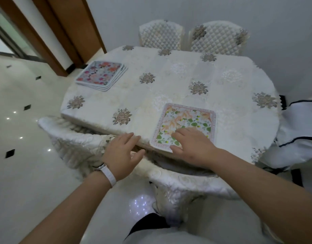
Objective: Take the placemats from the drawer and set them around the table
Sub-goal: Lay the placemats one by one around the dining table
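One square placemat (187,118) with orange flowers and green leaves lies flat at the near edge of the table (169,81), which wears a white embroidered cloth. My right hand (192,144) rests on the mat's near part, fingers spread and palm down. My left hand (122,154) hovers open just left of it at the table's edge, holding nothing; a white band is on that wrist. A stack of several floral placemats (101,75) sits at the table's far left corner.
Two quilted chairs (161,34) (219,37) stand at the far side against the wall. Another covered chair (77,138) is at the near left, one (187,184) right below my hands, and a white-draped one (299,134) at the right. Glossy tiled floor (25,155) lies to the left.
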Motion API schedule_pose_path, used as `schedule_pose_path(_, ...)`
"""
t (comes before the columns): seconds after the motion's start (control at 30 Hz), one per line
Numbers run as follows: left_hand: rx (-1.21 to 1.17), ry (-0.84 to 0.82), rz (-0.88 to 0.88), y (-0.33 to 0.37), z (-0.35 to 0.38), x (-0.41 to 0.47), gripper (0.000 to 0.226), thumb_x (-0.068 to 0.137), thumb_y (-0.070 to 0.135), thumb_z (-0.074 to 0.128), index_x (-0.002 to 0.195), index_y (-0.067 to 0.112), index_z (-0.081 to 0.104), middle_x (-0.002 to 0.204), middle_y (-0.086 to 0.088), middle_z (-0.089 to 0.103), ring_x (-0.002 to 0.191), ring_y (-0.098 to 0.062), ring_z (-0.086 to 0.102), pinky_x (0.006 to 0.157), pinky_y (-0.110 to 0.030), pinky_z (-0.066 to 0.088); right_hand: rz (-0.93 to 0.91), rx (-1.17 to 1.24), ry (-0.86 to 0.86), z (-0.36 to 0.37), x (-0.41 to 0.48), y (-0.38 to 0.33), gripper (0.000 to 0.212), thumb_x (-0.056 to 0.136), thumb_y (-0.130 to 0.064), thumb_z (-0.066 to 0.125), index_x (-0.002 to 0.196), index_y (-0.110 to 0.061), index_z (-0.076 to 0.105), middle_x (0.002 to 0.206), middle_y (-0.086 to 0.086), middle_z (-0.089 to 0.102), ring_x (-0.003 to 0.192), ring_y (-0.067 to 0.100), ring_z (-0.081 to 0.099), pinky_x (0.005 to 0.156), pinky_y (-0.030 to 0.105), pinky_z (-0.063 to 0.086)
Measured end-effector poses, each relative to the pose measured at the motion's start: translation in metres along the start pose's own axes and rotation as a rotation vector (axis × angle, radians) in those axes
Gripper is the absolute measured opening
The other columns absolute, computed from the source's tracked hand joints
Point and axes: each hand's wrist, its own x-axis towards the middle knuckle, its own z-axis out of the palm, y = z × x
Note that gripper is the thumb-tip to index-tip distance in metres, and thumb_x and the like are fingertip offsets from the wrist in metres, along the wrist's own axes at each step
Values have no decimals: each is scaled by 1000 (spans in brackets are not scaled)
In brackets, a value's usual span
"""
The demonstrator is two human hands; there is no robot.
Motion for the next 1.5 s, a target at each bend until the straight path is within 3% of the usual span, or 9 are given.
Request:
schedule_pose_path(0.17,21,73,-152,-28,-24,-49,51,82,54,47,116,20,66,120,-6,65,109,-29,60,89,-45,50,-126,1,16,-5,15,-45,52,99,-51,35,140,-20,47,142,2,48,127,25,43,104,43,38)
schedule_pose_path(0.37,16,130,-297,-79,-43,-90,55,81,55,46,119,20,65,121,-7,65,109,-31,60,89,-46,50,-241,-24,6,-12,43,-110,52,91,-53,31,121,-20,57,122,1,57,109,25,51,92,42,45)
schedule_pose_path(0.47,20,140,-366,-112,-49,-111,59,81,58,43,121,19,65,123,-6,64,110,-30,59,90,-46,50,-294,-20,10,-9,64,-148,47,93,-49,39,128,-22,55,127,-2,56,113,23,51,94,41,45)
schedule_pose_path(0.77,-6,187,-505,-269,-83,-176,65,82,60,35,130,23,58,135,-6,57,124,-26,52,99,-45,42,-368,-38,-7,12,155,-312,49,96,-47,44,140,-25,49,141,-4,51,126,21,47,103,37,40)
schedule_pose_path(0.93,-16,232,-544,-365,-106,-212,63,82,57,37,129,20,60,134,-7,57,122,-27,53,97,-44,42,-393,7,8,32,204,-421,48,94,-46,47,137,-24,53,137,-4,54,121,19,50,99,35,42)
schedule_pose_path(1.1,-7,239,-572,-444,-130,-242,61,83,56,38,129,21,59,134,-7,58,121,-27,54,96,-46,44,-436,16,9,41,243,-503,49,97,-47,47,139,-22,51,140,-4,52,127,16,48,103,32,38)
schedule_pose_path(1.5,-37,229,-690,-572,-134,-237,62,83,56,37,131,21,57,136,-6,56,123,-25,51,98,-43,41,-459,-8,-46,61,379,-581,50,97,-47,47,139,-21,51,141,-2,52,128,20,47,102,38,41)
